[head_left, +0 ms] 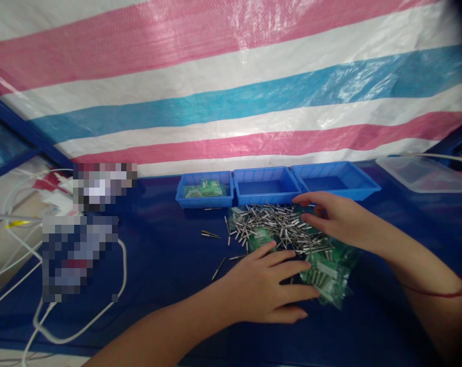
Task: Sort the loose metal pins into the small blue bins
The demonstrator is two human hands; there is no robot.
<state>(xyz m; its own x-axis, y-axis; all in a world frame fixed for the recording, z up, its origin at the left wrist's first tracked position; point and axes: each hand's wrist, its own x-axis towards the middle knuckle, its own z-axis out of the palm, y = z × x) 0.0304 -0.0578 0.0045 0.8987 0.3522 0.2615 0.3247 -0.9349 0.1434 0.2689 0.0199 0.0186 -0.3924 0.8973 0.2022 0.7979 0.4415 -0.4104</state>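
A heap of small metal pins [280,227] lies on a dark blue table [158,255], on top of green plastic bags [326,272]. My left hand [271,285] rests flat at the near edge of the heap, fingers stretched out towards the bags, holding nothing. My right hand [335,216] lies over the far right side of the heap, fingers spread and slightly curved, touching the pins. A few stray pins [211,234] lie to the left of the heap.
Three blue bins stand in a row behind the heap: the left bin [205,189] holds green bags, the middle bin [266,186] and right bin [335,181] look bare. A clear plastic tray [425,173] sits far right. White cables [81,326] trail at left. A striped tarp hangs behind.
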